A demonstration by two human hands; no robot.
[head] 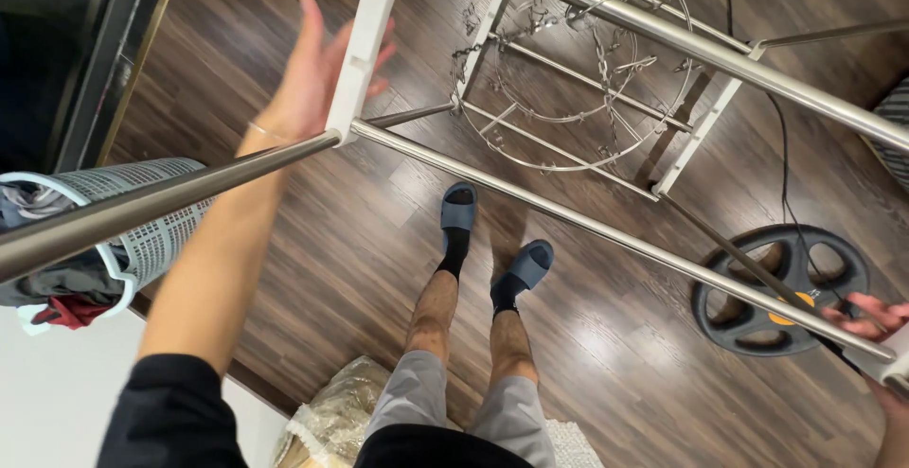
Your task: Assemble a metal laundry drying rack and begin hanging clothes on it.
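1. Your left hand (317, 75) is raised beside the white end bracket (365, 47) of the metal drying rack (606, 231). The fingers are spread and the palm lies flat behind the bracket; no finger wraps it. Whether the palm actually touches cannot be told.
2. Your right hand (871, 317) sits at the far right edge of the view, at the other white end piece (885, 364) of the same rack. Its fingers curl over the part, but whether they grip it cannot be told, since most of the hand is out of frame.
3. The rack spans the view at about waist height, above your feet in blue slippers (492, 241) on the wood floor (312, 241).
4. Risk: with the left hand flat, that end may slip and the tube may drop toward your feet.
5. Risk: the round clip hanger (568, 80) dangles from the frame and may swing or snag a rail if the rack tilts.
6. Risk: the weight plate (776, 288) and black cable (784, 175) lie on the floor near the right end, so a leg may catch on them.
7. Risk: the laundry basket (114, 231) stands close to the left tube and may get knocked.
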